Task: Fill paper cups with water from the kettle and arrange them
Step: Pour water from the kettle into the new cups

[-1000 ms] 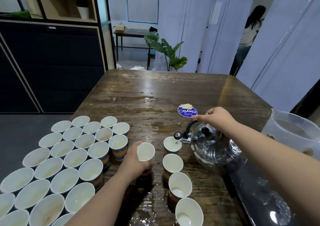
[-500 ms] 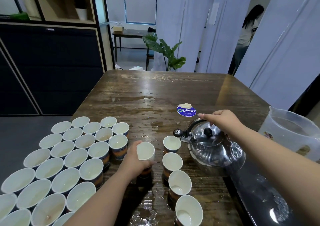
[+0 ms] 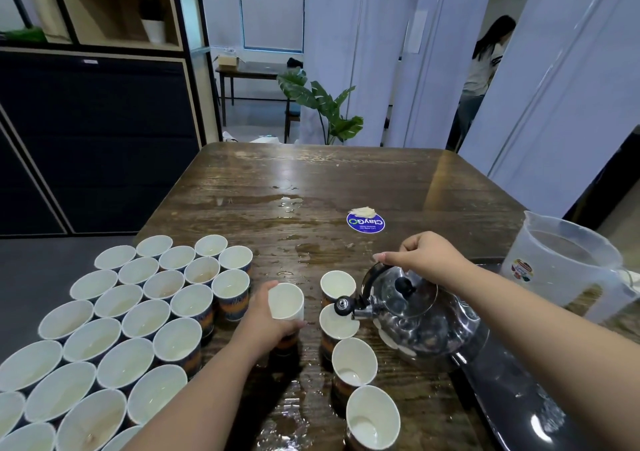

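My right hand (image 3: pixel 426 256) grips the black handle of a shiny steel kettle (image 3: pixel 422 322), lifted and tilted left. Its spout hangs over the second cup (image 3: pixel 337 322) in a column of several paper cups running toward me. My left hand (image 3: pixel 266 322) wraps around one paper cup (image 3: pixel 285 300) standing on the wet wooden table (image 3: pixel 311 180), left of that column. A large block of several paper cups (image 3: pixel 138 312) fills the table's left side.
A clear plastic pitcher (image 3: pixel 561 263) stands at the right, beside a dark tray (image 3: pixel 512 398) under the kettle. A blue round sticker (image 3: pixel 365 223) lies mid-table with puddles around it. A person stands far back right, by white partitions.
My right hand has swung the kettle toward me, moving its spout from the farthest cup of the column to the second one. My left hand has kept hold of its cup.
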Demonstrator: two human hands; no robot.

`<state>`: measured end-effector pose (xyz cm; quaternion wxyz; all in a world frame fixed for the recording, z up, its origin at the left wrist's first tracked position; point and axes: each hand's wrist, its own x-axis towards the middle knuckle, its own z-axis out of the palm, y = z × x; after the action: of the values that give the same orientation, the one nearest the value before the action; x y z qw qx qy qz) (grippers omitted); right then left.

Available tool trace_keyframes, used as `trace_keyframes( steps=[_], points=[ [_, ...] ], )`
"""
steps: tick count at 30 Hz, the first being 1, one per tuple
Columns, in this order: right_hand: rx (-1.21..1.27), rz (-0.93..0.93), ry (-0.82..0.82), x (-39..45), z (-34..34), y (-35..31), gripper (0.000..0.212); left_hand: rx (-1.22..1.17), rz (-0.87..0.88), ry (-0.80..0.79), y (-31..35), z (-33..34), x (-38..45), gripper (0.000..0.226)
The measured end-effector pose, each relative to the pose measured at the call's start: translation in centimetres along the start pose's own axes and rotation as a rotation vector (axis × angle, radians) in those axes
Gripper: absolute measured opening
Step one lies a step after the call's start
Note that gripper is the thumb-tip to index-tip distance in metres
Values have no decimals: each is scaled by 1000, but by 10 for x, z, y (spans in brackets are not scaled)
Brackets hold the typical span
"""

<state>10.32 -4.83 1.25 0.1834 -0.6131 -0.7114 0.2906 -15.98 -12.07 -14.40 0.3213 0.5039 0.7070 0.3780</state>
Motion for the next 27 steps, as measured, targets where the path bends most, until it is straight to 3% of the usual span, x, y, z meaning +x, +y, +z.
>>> trace_keyframes(
  steps=[21, 24, 27],
  points=[
    [-13, 10, 34, -2, -3, 4, 57, -7, -58, -4, 5, 0, -1, 96],
    [11, 10, 41, -3, -2, 6, 56, 91, -84, -22, 15, -5, -6, 105],
    [64, 35, 58, -6, -4, 9, 53, 228, 31, 32, 29, -10, -16, 107]
  ],
)
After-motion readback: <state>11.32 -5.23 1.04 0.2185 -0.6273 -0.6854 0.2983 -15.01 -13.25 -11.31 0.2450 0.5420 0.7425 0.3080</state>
